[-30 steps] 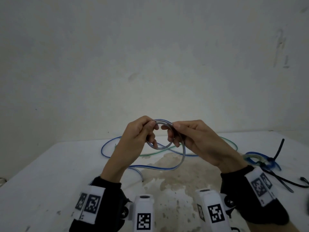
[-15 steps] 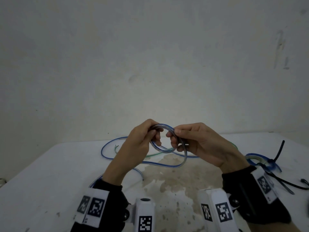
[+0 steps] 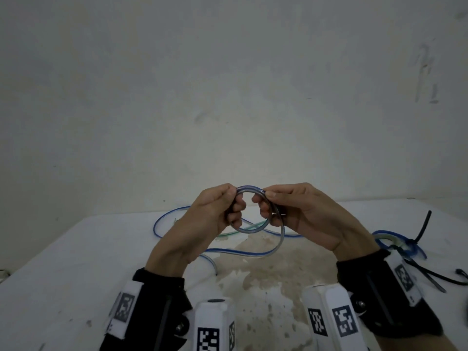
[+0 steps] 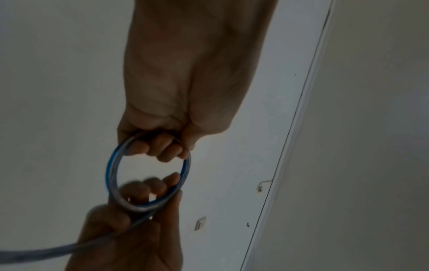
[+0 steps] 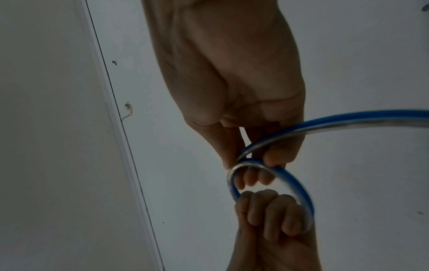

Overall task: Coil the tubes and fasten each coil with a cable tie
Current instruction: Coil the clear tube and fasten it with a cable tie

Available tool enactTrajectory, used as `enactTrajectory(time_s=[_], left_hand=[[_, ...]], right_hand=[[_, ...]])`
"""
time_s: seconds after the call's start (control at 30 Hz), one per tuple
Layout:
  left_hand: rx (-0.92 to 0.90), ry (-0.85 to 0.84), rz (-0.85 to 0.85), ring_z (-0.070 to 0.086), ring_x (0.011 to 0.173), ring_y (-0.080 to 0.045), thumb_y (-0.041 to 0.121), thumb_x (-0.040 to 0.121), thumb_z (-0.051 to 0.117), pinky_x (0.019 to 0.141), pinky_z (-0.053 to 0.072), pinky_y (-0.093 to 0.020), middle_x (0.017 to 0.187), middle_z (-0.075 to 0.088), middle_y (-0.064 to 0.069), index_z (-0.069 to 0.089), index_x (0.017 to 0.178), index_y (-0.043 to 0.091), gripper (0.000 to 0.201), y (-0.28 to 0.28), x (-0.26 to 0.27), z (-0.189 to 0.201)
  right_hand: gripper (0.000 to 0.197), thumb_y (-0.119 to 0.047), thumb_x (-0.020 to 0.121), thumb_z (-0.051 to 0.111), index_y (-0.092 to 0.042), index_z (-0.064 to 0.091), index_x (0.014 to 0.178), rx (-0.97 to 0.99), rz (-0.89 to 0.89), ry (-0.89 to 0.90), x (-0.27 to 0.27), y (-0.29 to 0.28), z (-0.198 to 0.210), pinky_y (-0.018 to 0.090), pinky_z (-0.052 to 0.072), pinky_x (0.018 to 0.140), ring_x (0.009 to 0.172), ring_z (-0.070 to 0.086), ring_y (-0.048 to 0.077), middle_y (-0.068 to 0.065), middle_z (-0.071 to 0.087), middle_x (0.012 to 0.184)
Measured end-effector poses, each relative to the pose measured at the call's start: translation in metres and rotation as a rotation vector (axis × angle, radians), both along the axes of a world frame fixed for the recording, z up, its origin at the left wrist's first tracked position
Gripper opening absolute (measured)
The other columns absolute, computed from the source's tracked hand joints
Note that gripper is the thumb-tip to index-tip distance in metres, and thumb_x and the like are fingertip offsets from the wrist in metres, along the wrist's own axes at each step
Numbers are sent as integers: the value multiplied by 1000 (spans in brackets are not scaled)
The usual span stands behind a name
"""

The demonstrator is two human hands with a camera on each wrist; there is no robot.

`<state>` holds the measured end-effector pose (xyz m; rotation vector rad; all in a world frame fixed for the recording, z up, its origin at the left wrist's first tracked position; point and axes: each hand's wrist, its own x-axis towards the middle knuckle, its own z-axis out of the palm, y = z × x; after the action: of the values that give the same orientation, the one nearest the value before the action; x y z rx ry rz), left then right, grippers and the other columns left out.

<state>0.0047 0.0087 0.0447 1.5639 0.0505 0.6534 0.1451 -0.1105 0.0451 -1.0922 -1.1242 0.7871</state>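
Both hands hold a small coil of clear tube with a blue stripe (image 3: 250, 190) up above the white table (image 3: 76, 249). My left hand (image 3: 231, 203) grips the coil's left side, fingers curled through the ring (image 4: 148, 144). My right hand (image 3: 266, 201) pinches the right side between thumb and fingers (image 5: 253, 176). The rest of the blue-striped tube (image 3: 243, 252) hangs from the right hand, sweeps down and trails left over the table. The coil (image 4: 111, 172) shows as a full ring in the left wrist view, and as the coil (image 5: 299, 188) in the right wrist view.
A green-striped tube (image 3: 228, 234) lies on the table behind the hands. At the right lies a finished coil (image 3: 385, 236) bound with a black tie, and loose black cable ties (image 3: 430, 277) beside it. A brownish stain (image 3: 266, 272) marks the table's middle. A pale wall stands behind.
The coil has been turned and tightened between the hands; more tube has been drawn into it and the hanging loop has shifted. Both hands have kept their hold.
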Motion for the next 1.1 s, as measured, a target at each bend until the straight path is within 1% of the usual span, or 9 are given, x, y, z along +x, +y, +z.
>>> enactTrajectory(time_s=[0.13,0.27,0.4,0.53,0.63,0.7,0.8,0.93,1.1], left_hand=[[-47,-144,89,31,54,-9,10,99,30,53,35,-20,61,38,4,45,76,5,28,1,4,1],[-67,-259,167,36,56,-9,9,99,29,57,38,-21,60,39,4,46,75,5,30,5,9,-2],[196,-196,129,51,66,-12,14,95,38,70,43,-22,66,55,1,59,90,5,23,15,4,-5],[372,-7,-29,61,74,-17,26,94,43,76,46,-20,72,61,-6,60,102,-7,38,11,-2,-9],[204,-23,-113,56,64,-17,23,95,43,70,48,-22,63,53,-1,56,85,-13,40,0,3,-11],[14,-117,-125,46,57,-12,20,91,46,64,46,-20,60,48,3,50,72,0,28,-7,7,-9],[-241,-257,-80,34,54,-10,21,84,44,58,42,-21,59,41,4,44,72,8,18,-13,14,-6],[-492,-348,42,31,51,-9,19,97,33,55,37,-21,58,31,4,43,72,11,28,-5,19,-2],[-513,-243,-61,36,47,-13,17,95,34,62,42,-28,55,33,1,46,67,10,31,-1,8,-1]], right_hand=[[25,-24,86,51,-8,70,88,-6,67,18,-2,6,-5,30,45,76,84,65,17,8,70,85],[28,-18,87,44,-10,71,86,72,154,154,-9,18,-12,37,40,92,88,64,20,6,67,81],[21,-11,83,51,-3,70,77,130,46,158,-5,9,-3,24,52,72,65,58,17,6,58,63],[21,-10,84,52,4,67,80,-16,-32,-130,-2,-11,11,18,45,59,57,48,10,4,53,59],[22,-6,88,50,3,68,82,-69,-61,-228,-4,-18,15,20,44,60,55,48,9,2,54,57],[23,-15,86,53,-1,69,79,-34,-56,-198,-7,-18,15,22,46,62,56,51,11,5,56,59],[35,-29,86,49,-3,66,71,57,1,-80,-11,-9,10,23,49,66,61,56,16,12,59,65],[32,-20,96,35,-3,58,81,191,98,54,-17,14,-7,24,48,78,74,59,17,5,61,69],[19,-15,87,45,-2,56,80,224,70,218,-17,20,-6,20,43,60,60,40,12,-2,57,64]])
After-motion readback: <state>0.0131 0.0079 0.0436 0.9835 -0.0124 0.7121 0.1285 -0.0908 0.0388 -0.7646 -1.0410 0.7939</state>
